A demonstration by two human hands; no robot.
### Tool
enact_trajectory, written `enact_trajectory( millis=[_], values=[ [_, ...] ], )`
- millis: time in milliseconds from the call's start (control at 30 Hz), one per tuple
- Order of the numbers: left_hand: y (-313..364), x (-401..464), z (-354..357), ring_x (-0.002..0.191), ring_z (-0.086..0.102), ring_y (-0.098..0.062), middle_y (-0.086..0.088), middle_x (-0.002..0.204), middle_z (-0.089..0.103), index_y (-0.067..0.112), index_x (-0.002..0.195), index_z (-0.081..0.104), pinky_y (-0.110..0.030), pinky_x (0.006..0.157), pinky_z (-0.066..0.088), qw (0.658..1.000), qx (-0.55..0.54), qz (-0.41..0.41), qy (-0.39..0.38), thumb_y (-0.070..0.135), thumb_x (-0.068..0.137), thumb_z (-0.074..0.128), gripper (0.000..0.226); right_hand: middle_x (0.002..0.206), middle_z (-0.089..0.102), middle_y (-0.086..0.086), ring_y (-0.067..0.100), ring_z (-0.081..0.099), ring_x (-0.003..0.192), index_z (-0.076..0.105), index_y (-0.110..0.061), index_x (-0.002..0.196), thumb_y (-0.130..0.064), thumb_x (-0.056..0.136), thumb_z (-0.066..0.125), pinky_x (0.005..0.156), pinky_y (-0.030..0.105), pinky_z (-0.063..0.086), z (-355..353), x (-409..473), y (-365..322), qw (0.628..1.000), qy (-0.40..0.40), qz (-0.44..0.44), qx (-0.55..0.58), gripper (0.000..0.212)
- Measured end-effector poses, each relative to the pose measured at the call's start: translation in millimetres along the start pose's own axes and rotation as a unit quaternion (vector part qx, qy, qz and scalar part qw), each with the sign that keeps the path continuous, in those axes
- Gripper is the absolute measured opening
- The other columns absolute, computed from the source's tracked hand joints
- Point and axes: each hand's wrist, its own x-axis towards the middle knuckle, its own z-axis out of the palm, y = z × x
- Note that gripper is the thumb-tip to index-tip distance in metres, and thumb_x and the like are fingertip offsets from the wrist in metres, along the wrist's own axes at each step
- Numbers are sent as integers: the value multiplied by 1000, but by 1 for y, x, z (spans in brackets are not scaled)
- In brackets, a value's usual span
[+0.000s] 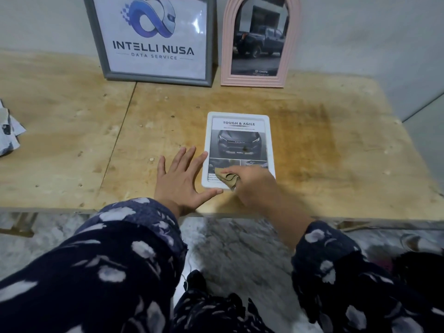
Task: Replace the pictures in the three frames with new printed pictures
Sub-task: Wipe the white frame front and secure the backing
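Just beside flat left fingers (192, 155), the white frame (270, 140), cloth-holding right fingers (236, 170) atop.

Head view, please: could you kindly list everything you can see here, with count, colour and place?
grey frame: one, grey, upright at the wall, back left, logo print.
pink frame: one, pink, arched, upright beside it, truck print.
white frame: one, white, flat mid-table, car print.
cloth: one, tan, on the white frame's near end.
papers: a few, white, crumpled, far left edge.
table: one, stained plywood.
left hand: flat beside the white frame.
right hand: grips the cloth.
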Motion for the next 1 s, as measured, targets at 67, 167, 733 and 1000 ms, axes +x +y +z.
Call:
enact_trajectory(
  millis=[67, 167, 733, 1000],
  values=[
    [0, 0, 0, 149, -6, -12, 11, 162, -1, 43, 151, -1, -57, 116, -3, 1000, 11, 8, -3, 93, 67, 12, 98, 118, 67, 5, 26, 59, 112, 67, -19, 114, -27, 92, 49, 93, 32, 44, -25, 17, 8, 980, -126, 75, 132, 30],
    [-1, 0, 1, 149, -10, -16, 10, 161, -11, 45, 148, -14, -60, 115, -2, 999, 25, 25, -8, 91, 69, 6, 94, 100, 71, 17, 39, 66, 97, 72, -16, 96, 6, 85, 42, 84, 45, 54, -58, 48, 19, 940, -85, 183, 274, 39],
    [-3, 0, 2, 149, -4, -14, 9, 162, 3, 53, 148, 1, -57, 116, -2, 1000, 13, 15, 3, 93, 68, 14, 90, 158, 20, -4, 12, 15, 147, 25, -21, 150, 7, 89, 36, 118, 30, 15, -6, 51, 21, 996, -53, 55, -35, 69],
    [0, -1, -2, 149, -6, -13, 10, 162, 3, 53, 148, 3, -56, 116, -3, 1000, 7, 7, -5, 93, 65, 12, 92, 155, 29, -1, 13, 22, 145, 32, -17, 147, 0, 93, 38, 114, 21, 11, 2, -5, 7, 998, -65, -7, -3, 57]
  ],
)
